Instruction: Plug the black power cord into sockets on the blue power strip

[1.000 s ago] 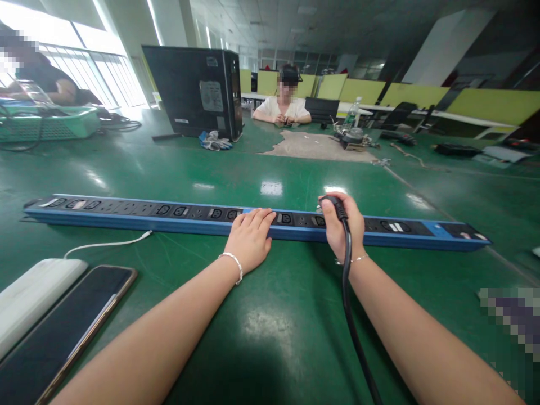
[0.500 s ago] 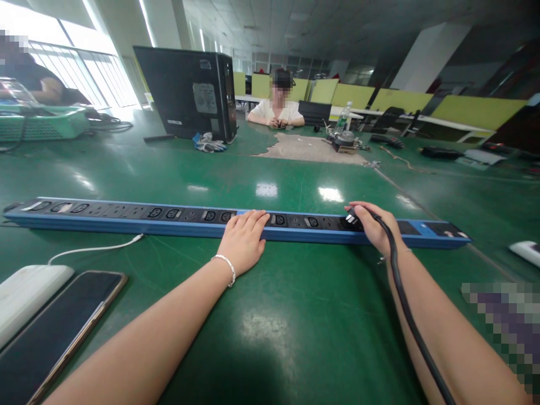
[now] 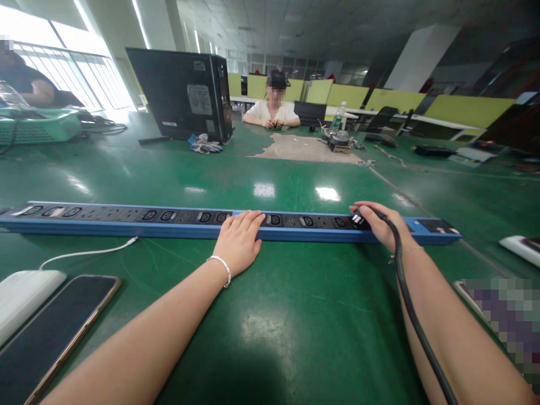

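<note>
A long blue power strip (image 3: 295,234) with black sockets along its top lies across the green table. My left hand (image 3: 238,239) rests flat over the strip near its middle, fingers stretched out and holding nothing. Toward the strip's right end, my right hand (image 3: 386,225) is closed on a black power plug (image 3: 359,217), its metal prongs showing and pointing left. The plug is just above the sockets and is not in one. From it a thick black cable (image 3: 407,292) runs down over my right forearm.
At near left lie a phone (image 3: 59,332) and a white device (image 3: 29,298) with a white cable (image 3: 88,253). A black computer case (image 3: 181,95) and gloves (image 3: 205,143) stand farther back. Across the table sits a person (image 3: 274,109); a green basket (image 3: 37,129) is at far left.
My right hand has moved slightly right along the strip with the plug, uncovering another socket. My left hand stays on the strip. The whole view has shifted a little.
</note>
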Motion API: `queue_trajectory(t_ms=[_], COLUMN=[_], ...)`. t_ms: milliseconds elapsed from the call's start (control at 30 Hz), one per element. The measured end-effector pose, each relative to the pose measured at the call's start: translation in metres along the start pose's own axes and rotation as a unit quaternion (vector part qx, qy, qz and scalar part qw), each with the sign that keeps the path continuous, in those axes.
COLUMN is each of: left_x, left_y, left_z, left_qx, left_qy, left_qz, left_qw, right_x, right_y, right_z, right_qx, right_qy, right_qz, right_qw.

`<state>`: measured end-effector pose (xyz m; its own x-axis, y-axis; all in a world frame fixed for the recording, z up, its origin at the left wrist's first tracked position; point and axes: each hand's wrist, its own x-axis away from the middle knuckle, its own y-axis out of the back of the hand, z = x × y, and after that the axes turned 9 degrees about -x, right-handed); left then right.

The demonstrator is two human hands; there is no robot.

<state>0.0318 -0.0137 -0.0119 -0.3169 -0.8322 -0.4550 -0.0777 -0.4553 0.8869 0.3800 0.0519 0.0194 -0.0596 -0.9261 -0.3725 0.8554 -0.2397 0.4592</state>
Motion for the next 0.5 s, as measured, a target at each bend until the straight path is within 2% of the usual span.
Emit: queue_trajectory(t_ms=[333,500], left_x=[0.0002,0.0005], left_y=[0.0013,0.0015], left_z=[-0.0002,-0.0001], left_qx=[-0.001,-0.003], left_qy=[0.002,0.002], left_qz=[0.003,0.003], left_qw=[1.0,1.0], right_x=[-0.0008,0.002], right_y=[0.0013,-0.0058], right_z=[-0.0052,-0.0014], right_qx=[-0.008,0.039], right_qy=[0.017,0.029], right_qz=[0.026,-0.002], right_qw=[0.999,0.999])
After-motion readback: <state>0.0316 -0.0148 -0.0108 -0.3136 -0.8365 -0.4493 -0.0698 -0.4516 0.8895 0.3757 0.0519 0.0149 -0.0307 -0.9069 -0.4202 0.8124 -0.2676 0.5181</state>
